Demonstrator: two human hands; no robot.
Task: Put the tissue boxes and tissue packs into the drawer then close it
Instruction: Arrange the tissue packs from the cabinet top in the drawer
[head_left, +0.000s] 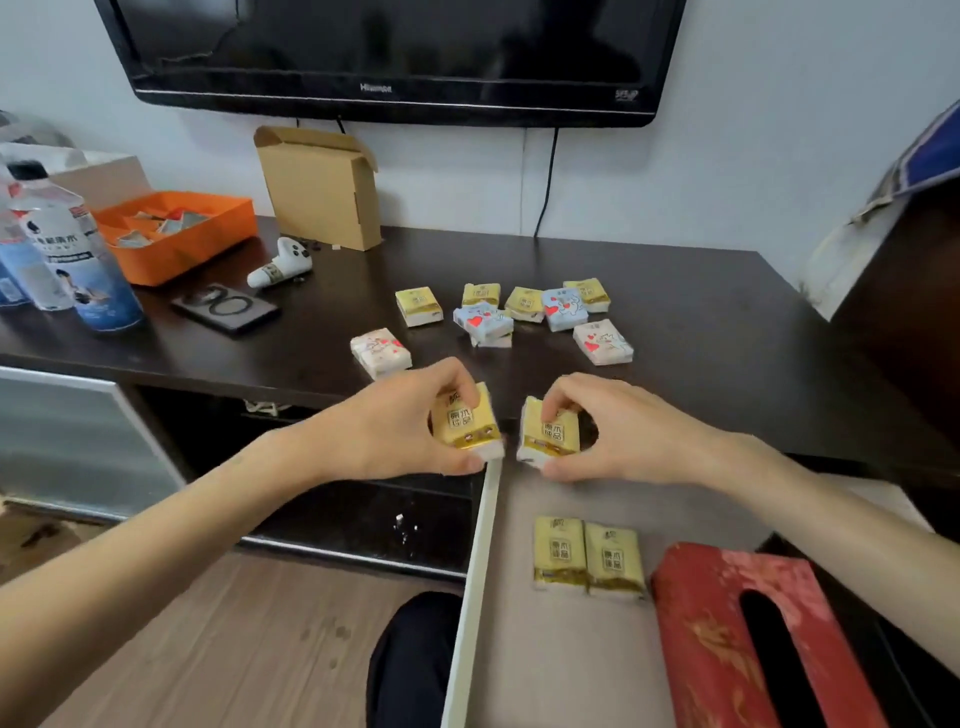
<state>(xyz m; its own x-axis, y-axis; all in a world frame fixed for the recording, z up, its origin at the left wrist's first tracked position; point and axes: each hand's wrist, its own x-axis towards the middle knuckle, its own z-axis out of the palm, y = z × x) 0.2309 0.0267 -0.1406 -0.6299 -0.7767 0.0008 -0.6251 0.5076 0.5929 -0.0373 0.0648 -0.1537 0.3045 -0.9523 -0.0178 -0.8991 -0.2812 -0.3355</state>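
My left hand (400, 426) grips a yellow tissue pack (465, 426) above the left wall of the open drawer (480, 561). My right hand (618, 431) grips a second yellow tissue pack (553, 436) over the drawer's back end. Two yellow packs (587, 558) lie side by side on the drawer floor, next to a red tissue box (748, 639) at the right. Several more packs, yellow, blue and white with hearts (519, 312), lie scattered on the dark tabletop (701, 312) behind my hands.
A cardboard box (322, 187) stands against the wall under a TV (395, 52). An orange tray (176, 234), water bottles (67, 254), a white controller (283, 262) and a black phone (226, 309) occupy the table's left. My knee (415, 660) is beside the drawer.
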